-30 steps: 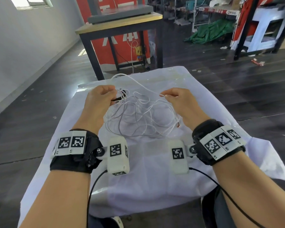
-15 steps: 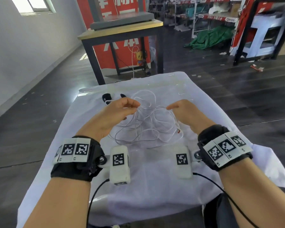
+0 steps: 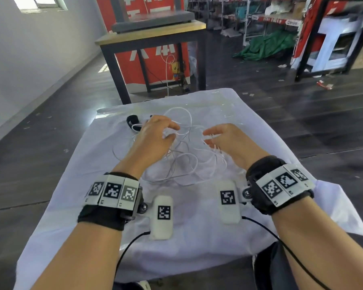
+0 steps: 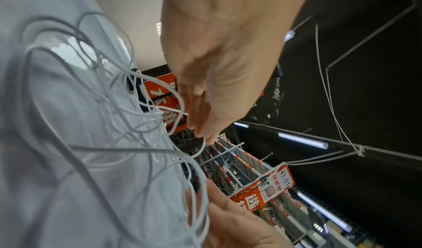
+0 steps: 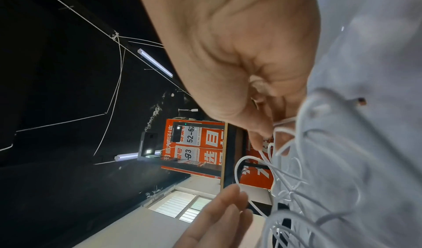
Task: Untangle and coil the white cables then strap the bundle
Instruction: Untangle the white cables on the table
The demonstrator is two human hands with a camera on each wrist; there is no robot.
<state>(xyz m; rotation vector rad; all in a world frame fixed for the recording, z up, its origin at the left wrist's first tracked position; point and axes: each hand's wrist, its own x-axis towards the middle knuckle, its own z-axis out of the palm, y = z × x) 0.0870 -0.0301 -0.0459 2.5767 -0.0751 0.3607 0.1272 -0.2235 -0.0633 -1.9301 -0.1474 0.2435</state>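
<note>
A loose tangle of thin white cables lies mid-table on the white cloth. My left hand hovers over the tangle's far left part, and its fingertips pinch one strand; the left wrist view shows that loop running into my left hand. My right hand is at the tangle's right side with several strands hooked in its curled fingers. A black strap lies on the cloth just left of the left hand, untouched.
A black-framed wooden table with a red banner behind it stands beyond the cloth's far edge. Dark floor surrounds the table on both sides. Shelving and a green tarp sit at the back right.
My left hand left the black strap, which now lies uncovered, and moved right onto the cables. Both hands have come closer together over the tangle, and the raised strand has dropped.
</note>
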